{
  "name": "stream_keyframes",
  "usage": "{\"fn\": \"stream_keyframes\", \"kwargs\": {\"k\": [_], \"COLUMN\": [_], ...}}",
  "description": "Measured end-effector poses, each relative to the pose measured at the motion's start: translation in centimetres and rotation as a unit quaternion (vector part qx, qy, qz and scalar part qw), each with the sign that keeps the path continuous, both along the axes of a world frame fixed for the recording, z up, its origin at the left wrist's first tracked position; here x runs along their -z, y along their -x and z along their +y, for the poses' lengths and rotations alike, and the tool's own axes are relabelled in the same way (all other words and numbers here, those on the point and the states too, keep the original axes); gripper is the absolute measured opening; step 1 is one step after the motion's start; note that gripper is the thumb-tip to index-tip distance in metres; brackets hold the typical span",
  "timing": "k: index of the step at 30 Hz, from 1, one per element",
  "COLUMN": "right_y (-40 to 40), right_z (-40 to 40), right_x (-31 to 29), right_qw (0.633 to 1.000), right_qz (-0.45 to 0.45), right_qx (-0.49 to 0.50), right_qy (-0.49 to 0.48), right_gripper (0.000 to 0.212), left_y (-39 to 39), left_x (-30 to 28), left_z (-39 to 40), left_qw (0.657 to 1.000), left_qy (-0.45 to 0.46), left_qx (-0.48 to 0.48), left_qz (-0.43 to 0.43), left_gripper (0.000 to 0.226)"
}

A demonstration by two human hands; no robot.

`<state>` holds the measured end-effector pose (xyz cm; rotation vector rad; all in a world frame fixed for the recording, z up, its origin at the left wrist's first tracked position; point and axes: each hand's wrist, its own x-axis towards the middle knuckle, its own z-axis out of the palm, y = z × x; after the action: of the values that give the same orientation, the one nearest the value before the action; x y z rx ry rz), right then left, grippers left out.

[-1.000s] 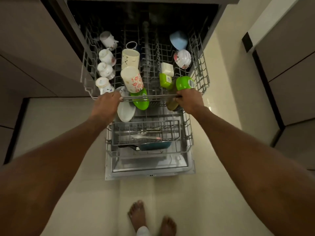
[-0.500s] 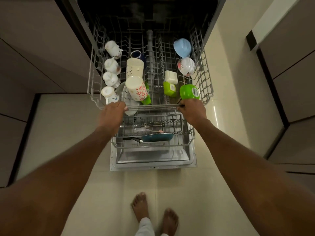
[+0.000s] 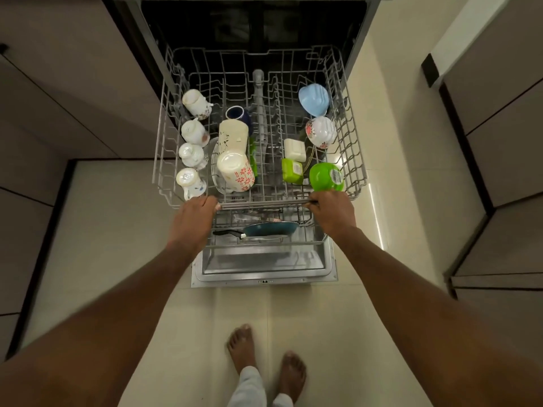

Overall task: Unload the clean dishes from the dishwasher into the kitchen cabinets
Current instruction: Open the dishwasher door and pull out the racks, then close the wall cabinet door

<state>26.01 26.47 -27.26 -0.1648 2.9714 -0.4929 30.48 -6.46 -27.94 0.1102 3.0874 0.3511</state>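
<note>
Left hand (image 3: 196,217) and right hand (image 3: 332,212) both grip the front rail of the grey wire upper rack (image 3: 351,160); just beyond the right grip, a glossy green bowl (image 3: 326,176); beyond the left, four white ceramic cups (image 3: 192,142); farther, a ribbed pale-blue bowl (image 3: 313,99).

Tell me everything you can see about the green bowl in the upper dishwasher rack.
The green bowl is bright green and glossy, plastic by its look, with a round printed sticker on its base. It lies tipped on its side, base toward the camera, in the front right corner of the upper rack. A green square lid stands just to its left. The right hand, gripping the rack's front rail, is right below it; whether it touches the bowl cannot be told.
</note>
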Motion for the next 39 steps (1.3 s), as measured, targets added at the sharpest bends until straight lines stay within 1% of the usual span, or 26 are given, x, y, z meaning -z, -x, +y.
{"fn": "stream_keyframes", "kwargs": {"k": [5,11,16,20,22,24,26,27,28,30,31,32,35,37,39], "right_y": [-0.8,-2.5,-2.4,-2.5,-2.5,-2.4,-2.1,-1.8,-1.6,-0.8,-0.4,-0.1,0.7,1.3,1.8], "right_z": [-0.2,-0.8,-0.5,-0.6,-0.4,-0.2,-0.1,-0.1,0.0,0.0,-0.2,-0.4,-1.5,-2.3,-3.1], "right_x": [-0.6,-0.4,-0.6,-0.5,-0.3,-0.2,-0.4,-0.5,-0.6,-1.0,-1.5,-2.1,-3.9,-5.6,-7.5], "right_qw": [1.0,1.0,1.0,1.0,0.999,0.999,0.998,0.998,0.998,0.99,0.984,0.981,0.98,0.979,0.978], "right_qz": [-0.015,-0.017,-0.021,-0.021,-0.019,-0.028,-0.042,-0.03,0.007,0.117,0.154,0.169,0.168,0.176,0.18], "right_qx": [0.007,0.014,0.005,-0.006,-0.022,-0.039,-0.046,-0.052,-0.059,-0.056,-0.045,-0.035,-0.023,-0.024,-0.026], "right_qy": [-0.006,-0.009,-0.02,-0.02,-0.023,-0.026,-0.004,0.003,-0.001,-0.049,-0.072,-0.089,-0.103,-0.102,-0.103], "right_gripper": [0.021,0.02,0.02,0.021,0.027,0.038,0.043,0.044,0.044,0.048,0.051,0.055,0.073,0.085,0.091], "left_y": [-1.0,-2.1,-2.3,-2.2,-1.9,-1.8,-1.7,-1.6,-1.5,-1.2,-0.9,-0.6,0.4,1.2,2.0], "left_x": [-0.8,-1.2,-1.1,-0.9,-0.9,-0.8,-0.8,-0.8,-0.8,-1.2,-1.5,-1.9,-3.2,-4.7,-6.7], "left_z": [0.3,-0.3,0.5,-0.2,-0.3,-0.5,-0.7,-0.8,-0.8,-0.9,-1.0,-1.1,-1.5,-1.8,-2.0], "left_qw": [1.0,1.0,0.999,0.999,0.998,0.997,0.997,0.998,0.998,0.998,0.997,0.997,0.997,0.996,0.994], "left_qy": [-0.02,0.01,0.011,0.011,0.022,0.031,0.03,0.03,0.035,0.052,0.058,0.064,0.074,0.07,0.07], "left_qx": [-0.002,0.004,-0.01,0.013,0.024,0.032,0.041,0.044,0.046,0.041,0.037,0.036,0.019,-0.001,-0.001], "left_qz": [-0.001,-0.018,-0.041,-0.047,-0.056,-0.067,-0.06,-0.044,-0.022,0.014,0.018,0.018,0.029,0.059,0.086], "left_gripper": [0.019,0.013,0.014,0.019,0.022,0.027,0.033,0.036,0.039,0.049,0.054,0.06,0.076,0.08,0.083]}}
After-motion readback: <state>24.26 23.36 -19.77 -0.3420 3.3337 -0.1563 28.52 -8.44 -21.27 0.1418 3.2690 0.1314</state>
